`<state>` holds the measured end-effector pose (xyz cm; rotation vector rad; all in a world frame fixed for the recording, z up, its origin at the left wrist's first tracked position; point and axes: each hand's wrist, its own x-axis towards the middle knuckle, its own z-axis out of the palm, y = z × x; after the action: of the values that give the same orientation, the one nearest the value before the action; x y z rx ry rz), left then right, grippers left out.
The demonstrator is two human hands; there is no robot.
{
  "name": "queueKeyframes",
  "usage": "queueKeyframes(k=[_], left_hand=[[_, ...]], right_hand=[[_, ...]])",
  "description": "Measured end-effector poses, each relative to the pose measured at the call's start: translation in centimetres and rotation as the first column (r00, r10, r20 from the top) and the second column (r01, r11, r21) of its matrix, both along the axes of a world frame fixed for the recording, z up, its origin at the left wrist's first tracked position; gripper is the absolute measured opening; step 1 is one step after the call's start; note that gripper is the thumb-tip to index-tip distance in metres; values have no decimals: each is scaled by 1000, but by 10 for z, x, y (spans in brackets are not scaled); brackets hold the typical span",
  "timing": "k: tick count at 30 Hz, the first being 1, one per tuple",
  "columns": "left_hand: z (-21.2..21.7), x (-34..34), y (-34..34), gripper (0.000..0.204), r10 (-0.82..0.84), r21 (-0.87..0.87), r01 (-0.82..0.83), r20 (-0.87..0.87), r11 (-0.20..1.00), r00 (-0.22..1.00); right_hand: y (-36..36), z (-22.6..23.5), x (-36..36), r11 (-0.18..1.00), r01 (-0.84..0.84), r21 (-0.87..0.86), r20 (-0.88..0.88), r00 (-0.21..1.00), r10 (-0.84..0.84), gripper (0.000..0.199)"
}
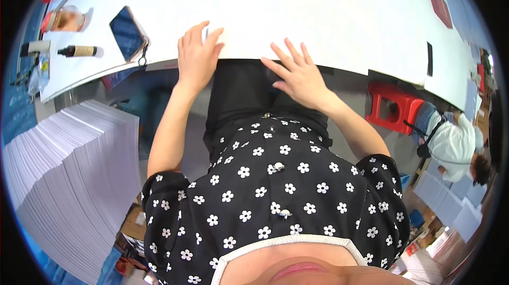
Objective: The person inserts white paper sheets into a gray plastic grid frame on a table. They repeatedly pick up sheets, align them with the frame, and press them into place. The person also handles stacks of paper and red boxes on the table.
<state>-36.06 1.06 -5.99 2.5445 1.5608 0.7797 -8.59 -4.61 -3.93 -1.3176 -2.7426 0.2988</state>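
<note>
Left hand: left hand (197, 56), fingers loosely spread, laid over the near edge of the white sheet (297, 9); fingertips on top of the sheet, thumb at the edge, nothing pinched.
Right hand: right hand (297, 76), fingers fanned wide, fingertips touching the same near edge of the sheet; palm below the edge, over the dark skirt (238, 94); holding nothing.
White sheet: large, flat, covering most of the desk (69, 76); near edge curved by the lens, running between both hands and out past them on either side.
Phone: phone (127, 33) with a dark screen, lying flat on the desk left of the left hand, well apart from it; a small ring or clip at its near corner.
Bottle: small dark-capped bottle (79, 51) lying on its side, just left of the phone.
Jar: clear jar (66, 19) with a reddish lid, lying further back on the left part of the desk.
Paper stack: tall stack of white sheets (69, 179) beside the person's left side, below desk level, edges fanned.
Stool: red plastic stool (395, 106) under the desk edge on the right.
Other person: person in a white top (450, 144) bent over at far right, near more white sheets on the floor.
Red pieces: dark red flat piece (439, 5) on the far right part of the desk.
</note>
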Motion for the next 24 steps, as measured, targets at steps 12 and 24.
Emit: queueKeyframes(k=[12,24], left_hand=[[-20,4,-43,50,-101,18,112,-297,994,950],[-9,-14,-24,41,-85,48,88,-65,995,994]], right_hand=[[-37,-33,66,887,411,213,-251,900,-357,66],[-35,-35,175,661,629,409,-227,772,-594,47]])
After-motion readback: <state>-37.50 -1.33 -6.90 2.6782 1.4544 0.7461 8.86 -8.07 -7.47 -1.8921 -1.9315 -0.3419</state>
